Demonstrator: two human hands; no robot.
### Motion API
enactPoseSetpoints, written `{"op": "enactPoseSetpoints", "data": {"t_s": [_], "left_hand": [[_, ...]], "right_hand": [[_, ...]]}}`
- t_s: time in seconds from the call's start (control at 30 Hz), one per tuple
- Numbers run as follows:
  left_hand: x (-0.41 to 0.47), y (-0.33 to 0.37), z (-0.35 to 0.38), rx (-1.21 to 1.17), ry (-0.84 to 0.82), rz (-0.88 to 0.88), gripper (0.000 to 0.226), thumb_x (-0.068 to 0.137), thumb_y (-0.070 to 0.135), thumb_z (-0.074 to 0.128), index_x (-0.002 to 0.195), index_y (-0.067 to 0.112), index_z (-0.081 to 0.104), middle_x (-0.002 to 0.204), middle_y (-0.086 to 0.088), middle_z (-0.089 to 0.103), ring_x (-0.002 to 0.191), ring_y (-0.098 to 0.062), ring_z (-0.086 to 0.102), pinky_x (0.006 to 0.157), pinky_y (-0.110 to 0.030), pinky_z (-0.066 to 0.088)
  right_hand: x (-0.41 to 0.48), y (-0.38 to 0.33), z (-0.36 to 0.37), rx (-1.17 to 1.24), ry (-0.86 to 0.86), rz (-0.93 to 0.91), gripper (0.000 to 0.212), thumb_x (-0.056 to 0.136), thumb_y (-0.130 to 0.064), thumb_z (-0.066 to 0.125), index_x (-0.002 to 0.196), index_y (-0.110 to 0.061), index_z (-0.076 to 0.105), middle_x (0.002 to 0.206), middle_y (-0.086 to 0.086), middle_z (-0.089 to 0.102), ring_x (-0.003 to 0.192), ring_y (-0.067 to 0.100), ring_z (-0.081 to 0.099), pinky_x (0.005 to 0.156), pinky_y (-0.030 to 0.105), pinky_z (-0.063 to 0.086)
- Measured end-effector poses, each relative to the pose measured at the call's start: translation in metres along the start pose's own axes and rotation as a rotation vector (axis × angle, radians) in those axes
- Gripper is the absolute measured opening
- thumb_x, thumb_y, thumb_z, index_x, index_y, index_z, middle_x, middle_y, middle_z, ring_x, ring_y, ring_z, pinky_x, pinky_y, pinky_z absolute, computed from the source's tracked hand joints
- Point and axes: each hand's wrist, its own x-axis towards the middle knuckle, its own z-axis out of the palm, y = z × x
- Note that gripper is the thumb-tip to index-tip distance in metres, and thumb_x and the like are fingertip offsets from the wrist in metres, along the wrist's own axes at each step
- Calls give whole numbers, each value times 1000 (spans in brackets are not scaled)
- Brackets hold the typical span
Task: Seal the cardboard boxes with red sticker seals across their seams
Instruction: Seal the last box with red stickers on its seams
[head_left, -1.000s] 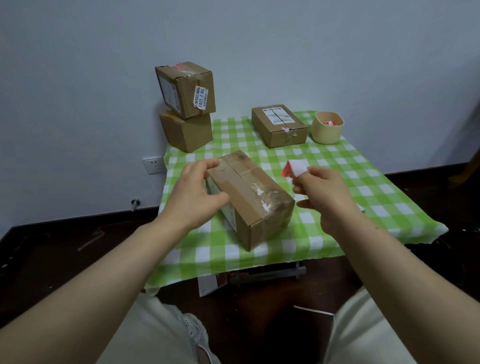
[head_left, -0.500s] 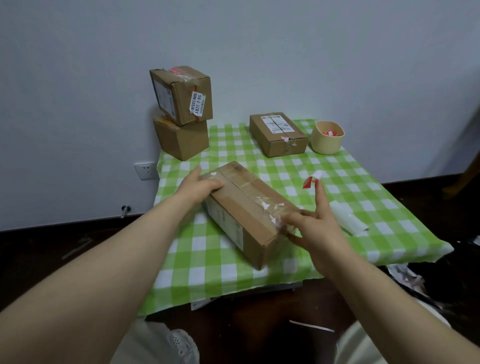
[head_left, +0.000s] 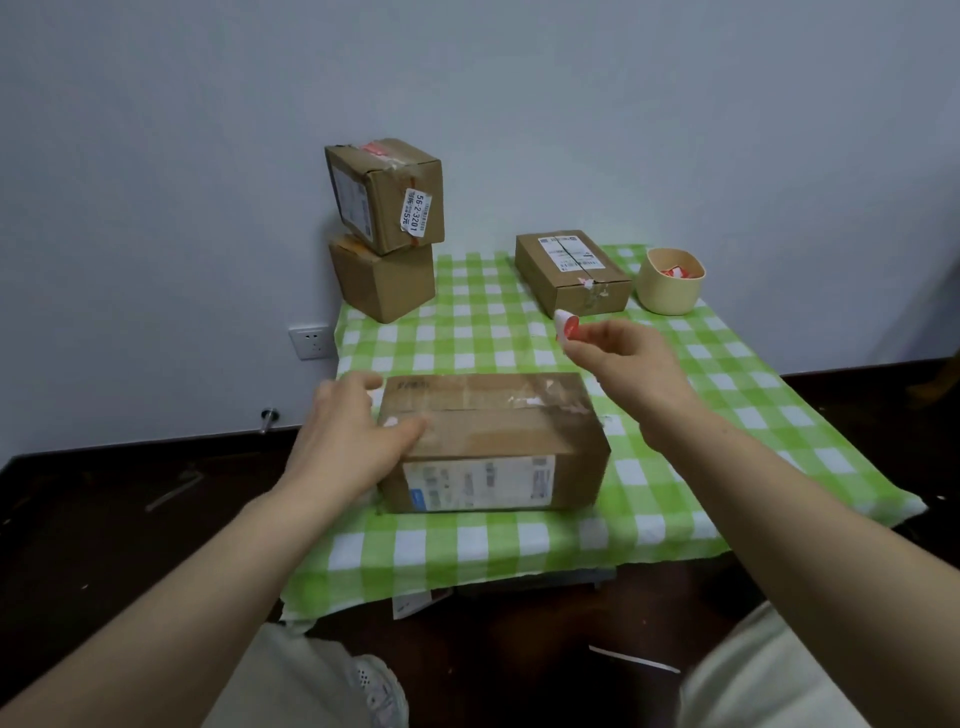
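Box (head_left: 493, 441) now sits turned square, left grip (head_left: 348, 441) holding its end, while right grip (head_left: 628, 364) pinches a sticker (head_left: 569, 327) that should next go across the seam (head_left: 493, 410).

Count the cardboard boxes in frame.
4. Near box, gripped by the left hand at its end; top box and bottom box stacked at the cloth's far-left corner; back box beside the beige cup. More could sit hidden behind the stack.

The table in front of me is covered by a green-and-white checked cloth (head_left: 753, 426). On it lie a long cardboard box (head_left: 493, 441) nearest me, a plain box (head_left: 382, 283) at the back left corner, a flat labelled box (head_left: 571, 273) further back, and a beige cup (head_left: 670, 286) just beside that one.
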Motion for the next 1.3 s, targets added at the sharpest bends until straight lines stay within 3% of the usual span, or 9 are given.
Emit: {"op": "enactPoseSetpoints", "data": {"t_s": [0.13, 0.3, 0.43, 0.6, 0.67, 0.8, 0.9, 1.13, 1.3], "left_hand": [[-12, 43, 7, -249, 93, 383, 63, 64, 43, 72, 120, 25, 49, 101, 8, 47, 84, -6, 50, 78, -22, 42], [-27, 71, 22, -101, 68, 662, 86, 58, 47, 81, 129, 21, 41, 119, 7, 39, 103, -5, 44, 83, -21, 41], [-30, 80, 27, -160, 200, 649, 63, 66, 39, 80, 117, 19, 49, 106, 8, 45, 91, -3, 43, 75, -15, 36], [-33, 79, 27, -217, 232, 614, 33, 79, 19, 68, 108, 19, 52, 97, 7, 50, 81, -7, 49, 73, -24, 44], [-34, 77, 26, -210, 218, 602, 32, 78, 12, 63, 107, 19, 52, 95, 6, 52, 81, -8, 50, 73, -27, 46], [-34, 74, 20, -254, 204, 574, 29, 79, 7, 59, 104, 22, 55, 85, 10, 59, 79, -7, 57, 71, -35, 51], [-33, 76, 14, -243, 177, 569, 28, 81, 10, 61, 105, 23, 58, 83, 15, 61, 77, -8, 58, 72, -37, 52], [-23, 87, -2, -362, -14, 338, 32, 76, -1, 65, 99, 21, 61, 77, 6, 68, 61, -5, 58, 75, -27, 51], [-20, 90, -15, -448, -188, 160, 34, 72, -11, 67, 98, 10, 64, 76, -8, 69, 65, -20, 63, 63, -27, 53]], "right_hand": [[-19, -16, -7, -123, -9, -181, 28, 72, -38, 77, 85, -14, 70, 82, -3, 71, 76, 10, 65, 67, 26, 51], [-39, -30, -12, -4, -147, -90, 40, 89, -44, 56, 75, -10, 72, 81, 9, 74, 78, 15, 68, 66, 22, 47], [-45, -35, -16, 18, -166, -34, 53, 97, -43, 39, 80, -7, 74, 81, 5, 75, 81, 17, 69, 76, 28, 51], [-49, -37, -19, 14, -155, -61, 49, 98, -38, 41, 78, -6, 73, 79, 6, 74, 77, 17, 69, 58, 13, 45], [-51, -38, -20, -11, -143, -86, 38, 93, -33, 52, 70, -12, 72, 77, 7, 73, 73, 16, 66, 56, 10, 45], [-51, -34, -25, -204, -116, -134, 26, 76, -35, 72, 64, -12, 70, 78, 16, 70, 64, 17, 56, 63, 31, 44], [-49, -31, -27, -284, -113, -130, 29, 73, -37, 76, 66, -11, 67, 69, 9, 71, 68, 20, 67, 65, 35, 51], [-47, -30, -36, -131, -210, -46, 9, 79, 1, 65, 73, -3, 69, 69, 12, 70, 60, 16, 69, 52, 22, 53], [-47, -29, -43, -25, -260, 2, 11, 80, 3, 64, 71, -2, 70, 70, 11, 70, 52, 14, 63, 43, 21, 48]]}}
